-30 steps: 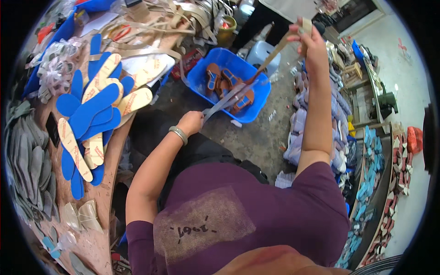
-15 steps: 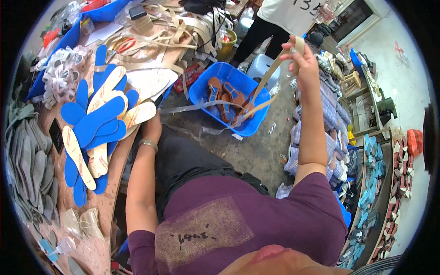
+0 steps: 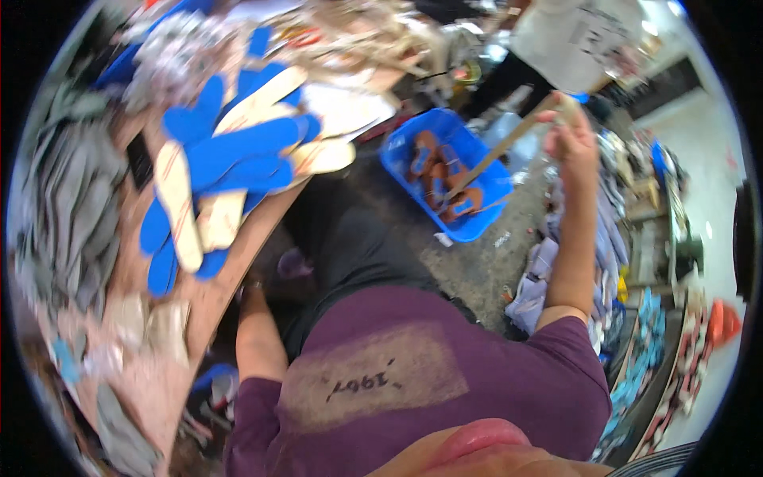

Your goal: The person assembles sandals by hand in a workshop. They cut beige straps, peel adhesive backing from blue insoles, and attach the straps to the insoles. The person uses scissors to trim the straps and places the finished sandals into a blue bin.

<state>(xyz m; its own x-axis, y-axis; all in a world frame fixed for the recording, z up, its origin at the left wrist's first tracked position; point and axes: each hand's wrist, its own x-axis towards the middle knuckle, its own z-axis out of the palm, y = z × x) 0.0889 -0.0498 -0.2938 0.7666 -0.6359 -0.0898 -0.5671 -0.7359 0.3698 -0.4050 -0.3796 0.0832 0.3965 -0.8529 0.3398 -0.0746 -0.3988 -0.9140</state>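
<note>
Raised at the upper right, my right hand (image 3: 571, 137) is closed on a beige strap (image 3: 499, 151). Its strip slants down into a blue plastic basin (image 3: 494, 221) on the floor, where brown sandals (image 3: 459, 205) lie. My left forearm (image 3: 258, 334) reaches to the edge of the workbench (image 3: 230, 298); the hand itself is hidden beneath that edge. On the bench above it lies a loose pile of blue insoles (image 3: 238, 159) and cream insoles (image 3: 176, 203). The picture is smeared by motion.
Grey shoe pieces (image 3: 75, 199) and a dark phone (image 3: 139, 161) lie on the bench's left. Beige straps (image 3: 373, 40) tangle at its far end. A person in a white shirt (image 3: 576, 36) stands beyond the basin. Bundled lilac shoe parts (image 3: 540, 274) and racks line the right side.
My left hand has dropped from beside the insoles to below the bench edge. My right hand still holds the strap up. The whole view has swung, shifting the scene rightward.
</note>
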